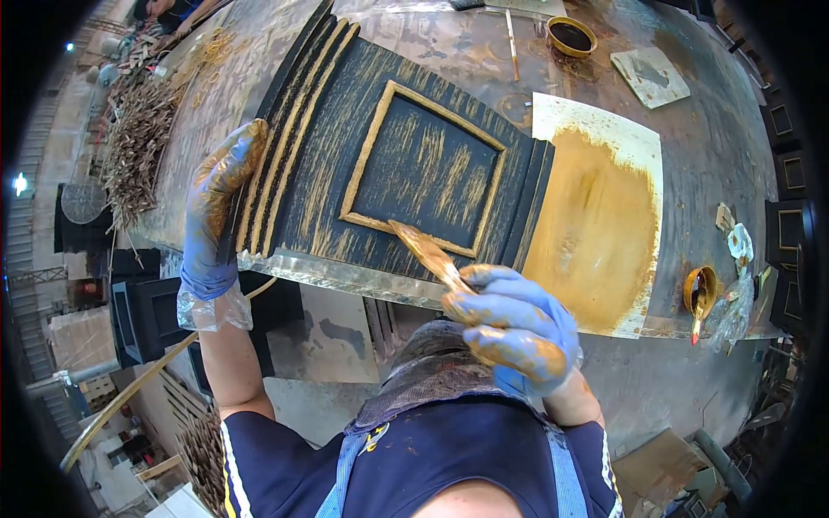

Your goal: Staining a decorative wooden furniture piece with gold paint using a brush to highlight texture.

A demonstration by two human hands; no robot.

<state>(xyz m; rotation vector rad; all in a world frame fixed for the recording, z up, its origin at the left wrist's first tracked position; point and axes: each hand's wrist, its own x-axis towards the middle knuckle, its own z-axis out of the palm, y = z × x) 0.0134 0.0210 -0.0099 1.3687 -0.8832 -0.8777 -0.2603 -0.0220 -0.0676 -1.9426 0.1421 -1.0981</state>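
Dark panel (419, 168): left hand (218, 207) on edge; right hand (518, 321), with brush (430, 257), nearby.

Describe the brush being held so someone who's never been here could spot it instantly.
Find the big worktable, then the dark, gold-streaked piece on it. There, the gold-brown-smeared brush slants from the blue-gloved right hand up to the gold frame. Unlike the red-tipped tool in the bowl at right, it is hand-held.

A painting workshop: stained worktable (708, 181), gold-smeared board (596, 229), paintbrush (429, 258) (bowl (570, 53) of dark liquid (572, 34) too).
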